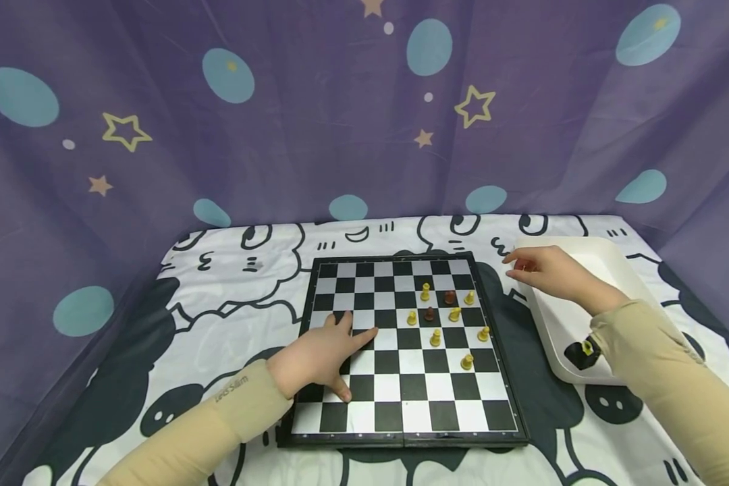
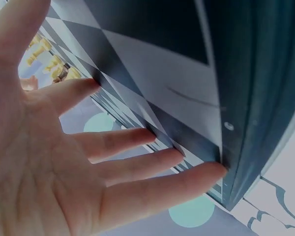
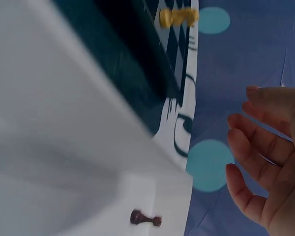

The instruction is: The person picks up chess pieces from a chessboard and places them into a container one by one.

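Observation:
My left hand rests with spread fingers on the left part of a black-and-white chessboard; in the left wrist view its fingertips touch the squares near the frame. On the board's right half stand several yellow chess pieces and two dark red-brown ones, one a dark piece near the far right. Over the far left rim of a white tray hovers my right hand, fingers loosely bent and nothing between them. One dark chess piece lies inside the tray in the right wrist view.
The board and tray lie on a white cloth printed with black cartoon figures. Behind them hangs a purple curtain with stars and blue ovals. A small black device sits at my right wrist, overlapping the tray.

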Demonstrator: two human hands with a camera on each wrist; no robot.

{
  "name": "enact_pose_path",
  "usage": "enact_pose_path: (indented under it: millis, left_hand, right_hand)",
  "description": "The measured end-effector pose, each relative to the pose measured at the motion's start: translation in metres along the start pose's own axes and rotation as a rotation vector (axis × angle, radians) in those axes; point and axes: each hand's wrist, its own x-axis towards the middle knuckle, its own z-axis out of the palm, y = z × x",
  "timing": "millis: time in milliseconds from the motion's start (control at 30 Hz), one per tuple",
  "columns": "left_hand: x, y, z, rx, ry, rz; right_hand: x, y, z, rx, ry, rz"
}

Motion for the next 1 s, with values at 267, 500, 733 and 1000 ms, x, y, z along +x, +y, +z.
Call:
enact_pose_path:
  millis: [267,500,733,1000]
  left_hand:
    - [0.000,-0.002,0.000,-0.007,0.013,-0.010]
    - [-0.001,-0.001,0.000,-0.025,0.011,-0.023]
    - [0.000,-0.001,0.001,-0.019,0.015,-0.019]
    - [0.001,-0.002,0.003,-0.005,0.028,-0.011]
  right_hand:
    - [0.006,-0.022,0.004,0.010,-0.042,-0.040]
    - [0.011,-0.036,0.011,0.009,-0.073,-0.072]
    - [0.014,-0.041,0.026,0.103,-0.160,-0.028]
    - [0.020,-0.036,0.037,0.115,-0.171,-0.040]
